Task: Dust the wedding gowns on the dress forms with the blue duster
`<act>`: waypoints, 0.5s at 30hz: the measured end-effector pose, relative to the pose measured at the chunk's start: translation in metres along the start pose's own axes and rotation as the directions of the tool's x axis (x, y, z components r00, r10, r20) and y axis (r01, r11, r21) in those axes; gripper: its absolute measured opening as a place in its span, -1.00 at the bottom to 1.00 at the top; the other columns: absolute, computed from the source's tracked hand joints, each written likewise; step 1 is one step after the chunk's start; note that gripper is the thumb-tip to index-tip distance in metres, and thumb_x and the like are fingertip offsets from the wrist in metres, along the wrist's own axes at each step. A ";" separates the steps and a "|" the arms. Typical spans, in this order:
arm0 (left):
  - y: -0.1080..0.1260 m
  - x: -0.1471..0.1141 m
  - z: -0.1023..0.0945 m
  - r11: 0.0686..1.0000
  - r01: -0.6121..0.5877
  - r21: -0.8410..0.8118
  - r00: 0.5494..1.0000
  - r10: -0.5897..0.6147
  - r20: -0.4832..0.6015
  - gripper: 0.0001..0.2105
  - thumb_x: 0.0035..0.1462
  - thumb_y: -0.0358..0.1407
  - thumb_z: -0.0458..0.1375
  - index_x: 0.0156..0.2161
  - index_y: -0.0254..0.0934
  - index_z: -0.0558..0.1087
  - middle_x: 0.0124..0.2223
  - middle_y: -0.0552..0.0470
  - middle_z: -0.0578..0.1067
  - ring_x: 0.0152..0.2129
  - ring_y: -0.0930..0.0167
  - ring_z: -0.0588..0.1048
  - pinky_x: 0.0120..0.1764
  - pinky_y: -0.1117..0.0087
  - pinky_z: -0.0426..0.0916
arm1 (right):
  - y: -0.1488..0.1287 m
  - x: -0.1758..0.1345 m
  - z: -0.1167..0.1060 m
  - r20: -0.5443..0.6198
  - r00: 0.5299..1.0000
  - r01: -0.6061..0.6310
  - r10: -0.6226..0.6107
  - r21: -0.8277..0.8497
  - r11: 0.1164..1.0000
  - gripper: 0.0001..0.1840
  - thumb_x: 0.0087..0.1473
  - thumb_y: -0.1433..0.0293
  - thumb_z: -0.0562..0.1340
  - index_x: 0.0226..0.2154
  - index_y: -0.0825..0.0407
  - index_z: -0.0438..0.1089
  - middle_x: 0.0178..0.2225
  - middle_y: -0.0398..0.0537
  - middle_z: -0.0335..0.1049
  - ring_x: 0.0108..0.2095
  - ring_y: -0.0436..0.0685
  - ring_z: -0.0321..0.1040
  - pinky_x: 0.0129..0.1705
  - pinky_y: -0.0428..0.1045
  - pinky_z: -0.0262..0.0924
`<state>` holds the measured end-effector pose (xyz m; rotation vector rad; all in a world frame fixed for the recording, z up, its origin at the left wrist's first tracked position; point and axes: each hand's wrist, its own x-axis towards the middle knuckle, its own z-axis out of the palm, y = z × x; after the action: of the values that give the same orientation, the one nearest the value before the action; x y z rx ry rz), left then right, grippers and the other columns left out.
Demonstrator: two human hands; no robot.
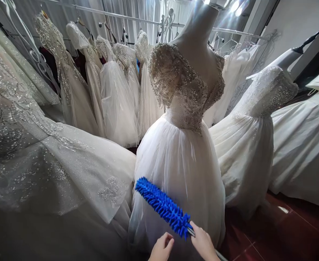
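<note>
A: In the head view, what do the hands do?

B: The right hand (203, 242) is closed around the thin metal handle of a blue microfiber duster (163, 207), just below its fluffy head. The left hand (161, 247) is beside it, fingers curled loosely, and it grasps nothing that I can see. It is near the lower end of the duster head, but I cannot tell if it touches it.

A: Where is the duster?

B: Its head lies slanted in front of the lower skirt of a white tulle wedding dress (179, 159). This dress is on a white mannequin (199, 32) and has a beaded bodice with short sleeves.

A: What stands around?

B: At the left, a big glittering gown (40, 159) spreads its skirt very close to the duster tip. At the right, a second dressed mannequin (246, 141) stands just beside the middle dress, and one more white skirt (303, 145) is farther right. Behind, many gowns hang on a metal rail (121, 16). Dark red floor (290, 232) shows at the lower right.
</note>
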<state>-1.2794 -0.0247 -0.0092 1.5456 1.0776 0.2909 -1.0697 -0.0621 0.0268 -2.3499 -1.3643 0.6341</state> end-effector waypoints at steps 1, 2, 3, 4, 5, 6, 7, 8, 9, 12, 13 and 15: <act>-0.004 0.002 0.000 0.999 0.020 -0.031 1.000 -0.020 -0.001 -0.70 0.14 -0.06 -0.06 -0.26 -0.19 0.42 -0.21 -0.06 0.56 -0.25 0.29 0.49 -0.14 0.31 0.32 | -0.003 -0.002 0.004 0.061 0.998 0.033 -0.032 -0.012 0.999 -0.48 -0.19 0.55 0.12 -0.14 -0.07 0.50 -0.25 0.10 0.59 -0.17 0.36 0.49 -0.19 0.09 0.25; -0.006 0.004 0.000 0.998 0.031 -0.059 0.999 -0.032 -0.002 -0.69 0.13 -0.05 -0.05 -0.27 -0.20 0.42 -0.21 -0.07 0.56 -0.24 0.28 0.49 -0.13 0.30 0.31 | -0.010 -0.002 0.004 0.107 0.993 0.053 -0.051 -0.014 0.999 -0.47 -0.17 0.55 0.10 -0.12 -0.07 0.48 -0.21 0.12 0.58 -0.12 0.39 0.47 -0.16 0.11 0.23; -0.008 0.005 -0.001 0.996 0.036 -0.083 0.999 -0.037 -0.004 -0.69 0.12 -0.04 -0.05 -0.28 -0.21 0.42 -0.21 -0.07 0.56 -0.24 0.28 0.49 -0.12 0.30 0.31 | -0.020 -0.001 0.002 0.128 0.991 0.048 -0.047 -0.007 0.999 -0.49 -0.14 0.54 0.10 -0.12 -0.07 0.48 -0.20 0.13 0.57 -0.11 0.41 0.46 -0.16 0.12 0.22; -0.009 0.005 -0.002 0.994 0.033 -0.107 0.999 -0.034 -0.007 -0.68 0.12 -0.04 -0.04 -0.27 -0.21 0.42 -0.20 -0.07 0.56 -0.23 0.28 0.49 -0.12 0.31 0.31 | -0.033 0.002 -0.004 0.125 0.992 0.021 -0.023 0.017 1.000 -0.53 -0.13 0.50 0.11 -0.14 -0.08 0.48 -0.22 0.12 0.58 -0.12 0.41 0.46 -0.18 0.12 0.22; -0.010 0.004 -0.004 0.991 0.027 -0.128 1.000 -0.029 -0.012 -0.67 0.12 -0.04 -0.04 -0.25 -0.22 0.42 -0.20 -0.08 0.56 -0.23 0.28 0.49 -0.12 0.32 0.31 | -0.048 0.007 -0.011 0.108 0.994 -0.001 -0.006 0.065 0.998 -0.59 -0.11 0.45 0.14 -0.16 -0.09 0.47 -0.25 0.09 0.59 -0.14 0.40 0.47 -0.20 0.10 0.22; -0.009 0.003 -0.007 0.990 0.021 -0.143 1.000 -0.024 -0.018 -0.66 0.12 -0.04 -0.05 -0.24 -0.24 0.42 -0.20 -0.09 0.56 -0.23 0.29 0.48 -0.12 0.32 0.31 | -0.064 0.013 -0.019 0.078 0.997 -0.006 -0.005 0.139 0.990 -0.63 -0.10 0.38 0.17 -0.16 -0.09 0.46 -0.26 0.07 0.59 -0.16 0.38 0.48 -0.22 0.08 0.22; -0.009 0.001 -0.009 0.989 0.015 -0.148 1.000 -0.018 -0.024 -0.64 0.12 -0.02 -0.05 -0.24 -0.24 0.42 -0.20 -0.09 0.56 -0.24 0.29 0.48 -0.13 0.32 0.30 | -0.080 0.020 -0.027 0.038 0.999 0.008 -0.017 0.226 0.974 -0.63 -0.11 0.31 0.19 -0.16 -0.09 0.43 -0.27 0.04 0.59 -0.19 0.35 0.48 -0.24 0.06 0.22; -0.008 -0.002 -0.012 0.990 0.010 -0.144 0.999 -0.014 -0.029 -0.63 0.12 0.00 -0.05 -0.25 -0.24 0.42 -0.21 -0.09 0.56 -0.24 0.29 0.48 -0.14 0.32 0.30 | -0.094 0.027 -0.034 -0.006 0.999 0.038 -0.038 0.312 0.949 -0.61 -0.12 0.26 0.21 -0.15 -0.08 0.40 -0.27 0.02 0.58 -0.21 0.31 0.49 -0.24 0.04 0.23; -0.008 -0.004 -0.014 0.990 0.009 -0.138 0.999 -0.014 -0.033 -0.62 0.11 0.02 -0.04 -0.26 -0.24 0.41 -0.22 -0.08 0.55 -0.26 0.30 0.47 -0.14 0.32 0.30 | -0.106 0.034 -0.039 -0.053 0.997 0.072 -0.056 0.380 0.922 -0.57 -0.13 0.22 0.21 -0.13 -0.06 0.37 -0.26 0.01 0.58 -0.22 0.28 0.49 -0.24 0.02 0.24; -0.010 -0.005 -0.019 0.978 0.007 -0.210 0.999 -0.018 -0.051 -0.58 0.08 0.10 -0.02 -0.28 -0.22 0.40 -0.27 -0.03 0.54 -0.29 0.33 0.46 -0.16 0.34 0.30 | -0.125 0.050 -0.043 -0.139 0.989 0.106 -0.049 0.437 0.893 -0.52 -0.09 0.14 0.17 -0.11 0.00 0.36 -0.30 0.06 0.57 -0.26 0.27 0.48 -0.23 0.03 0.24; -0.010 -0.002 -0.020 0.963 0.006 -0.269 0.997 -0.025 -0.067 -0.56 0.07 0.12 -0.02 -0.26 -0.23 0.40 -0.28 -0.03 0.53 -0.29 0.34 0.46 -0.16 0.35 0.30 | -0.125 0.052 -0.039 -0.139 0.990 0.097 -0.040 0.433 0.896 -0.53 -0.07 0.13 0.13 -0.14 0.02 0.38 -0.33 0.09 0.57 -0.29 0.28 0.48 -0.24 0.04 0.24; -0.008 0.007 -0.022 0.913 0.029 -0.407 0.990 -0.081 -0.112 -0.48 0.07 0.15 -0.07 -0.17 -0.26 0.39 -0.24 -0.05 0.53 -0.28 0.35 0.46 -0.18 0.35 0.31 | -0.119 0.049 -0.027 -0.120 0.992 0.078 -0.028 0.437 0.896 -0.56 -0.06 0.14 0.10 -0.21 0.05 0.42 -0.35 0.13 0.56 -0.31 0.30 0.48 -0.26 0.06 0.23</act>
<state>-1.2945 -0.0053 -0.0121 1.1348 1.0779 0.5444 -1.1198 0.0358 0.0997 -1.9465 -1.0936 0.7004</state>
